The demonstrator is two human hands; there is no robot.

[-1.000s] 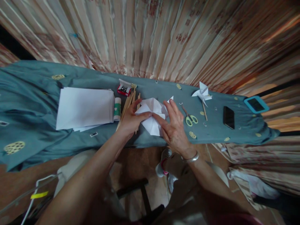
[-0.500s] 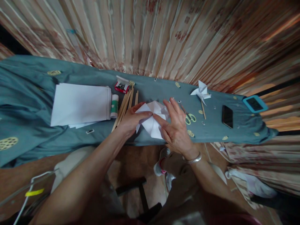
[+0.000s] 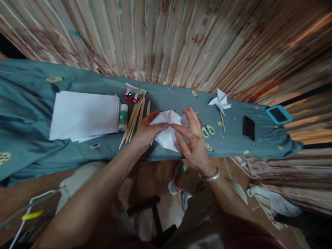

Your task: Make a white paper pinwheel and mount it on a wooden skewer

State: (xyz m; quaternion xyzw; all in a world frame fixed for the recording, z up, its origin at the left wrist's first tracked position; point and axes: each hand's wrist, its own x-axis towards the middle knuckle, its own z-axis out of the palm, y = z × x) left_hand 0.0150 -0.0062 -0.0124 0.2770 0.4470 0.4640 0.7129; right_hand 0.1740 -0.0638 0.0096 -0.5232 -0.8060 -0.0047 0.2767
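Note:
A white folded paper pinwheel [image 3: 168, 136] is held over the front of the cloth-covered table, its flaps gathered toward the middle. My left hand [image 3: 148, 129] grips its left side, thumb pressed on top near the centre and the other fingers mostly beneath. On the right, my right hand [image 3: 193, 141] has its index fingertip at the centre beside the left thumb. Its thumb lies against the lower right flap, while the other fingers are lifted and bent. What lies under the fingertips is hidden. Green-handled scissors [image 3: 208, 130] rest just right of the right hand.
Left of the hands lie thin wooden sticks [image 3: 134, 119], a glue stick [image 3: 123, 117], a white paper stack [image 3: 84, 112] and an open red box [image 3: 131, 95] of small dark pieces. Rightward are a finished pinwheel [image 3: 220, 101] on a stick, a phone [image 3: 249, 128] and a blue-framed device [image 3: 278, 114].
The whole view has shifted slightly, with the table things moving left in the picture. Both hands remain on the paper pinwheel; the right flaps now sit more folded in under the right fingers.

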